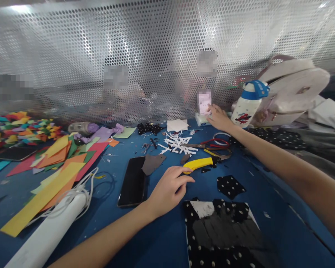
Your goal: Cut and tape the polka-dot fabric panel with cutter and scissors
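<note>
Nearest me, polka-dot fabric (223, 230) lies on the blue surface (162, 238). My left hand (169, 191) rests half-curled, fingertips touching the yellow utility knife (201, 163), black phone (132, 180) just left of it. Far right, my right hand (219, 118) reaches out, fingers spread, touching the small pink phone (204, 101) propped beside the bottle (248, 104).

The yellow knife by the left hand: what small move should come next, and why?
Probably closing the left hand around the knife: its fingertips only touch the handle's near end, nothing is gripped, and the right hand is busy far off at the phone.
</note>
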Demonstrator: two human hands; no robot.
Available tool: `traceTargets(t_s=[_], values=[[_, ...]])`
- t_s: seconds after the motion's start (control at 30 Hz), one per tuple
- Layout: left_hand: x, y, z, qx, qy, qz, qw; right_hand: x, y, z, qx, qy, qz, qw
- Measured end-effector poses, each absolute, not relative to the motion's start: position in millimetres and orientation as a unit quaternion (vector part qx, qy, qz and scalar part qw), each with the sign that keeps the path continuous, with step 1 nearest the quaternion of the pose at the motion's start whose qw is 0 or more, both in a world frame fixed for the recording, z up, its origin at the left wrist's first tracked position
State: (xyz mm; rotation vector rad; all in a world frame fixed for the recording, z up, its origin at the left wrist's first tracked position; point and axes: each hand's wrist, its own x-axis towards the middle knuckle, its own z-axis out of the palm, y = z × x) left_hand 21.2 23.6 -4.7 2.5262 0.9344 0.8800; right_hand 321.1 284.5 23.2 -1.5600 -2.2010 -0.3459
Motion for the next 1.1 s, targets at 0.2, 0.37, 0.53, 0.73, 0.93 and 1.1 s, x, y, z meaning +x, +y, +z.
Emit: traceTargets(t_s=[0.2, 0.37, 0.53, 0.73, 0.93, 1.1], values=[[21, 24, -4, 0.881, 0.327, 0.301, 0.161, 320, 280, 22, -0.546, -0.8, -0.13, 0.209], [21, 24, -5, 0.881, 0.327, 0.301, 0.163, 327, 279, 23, -0.543, -0.803, -0.133, 0.206], [21, 24, -6, 0.881, 0.327, 0.303, 0.16, 324, 272, 26, -0.545, -0.804, -0.13, 0.2], [21, 24, -6, 0.881, 0.326, 0.304, 0.156, 330, 249, 32, -0.554, -0.818, -0.079, 0.133], [22, 25, -6, 0.881, 0.322, 0.309, 0.159, 356, 214, 29, -0.55, -0.834, 0.034, -0.002], [22, 24, -5, 0.88, 0.323, 0.311, 0.157, 362, 193, 22, -0.547, -0.836, 0.047, -0.006]])
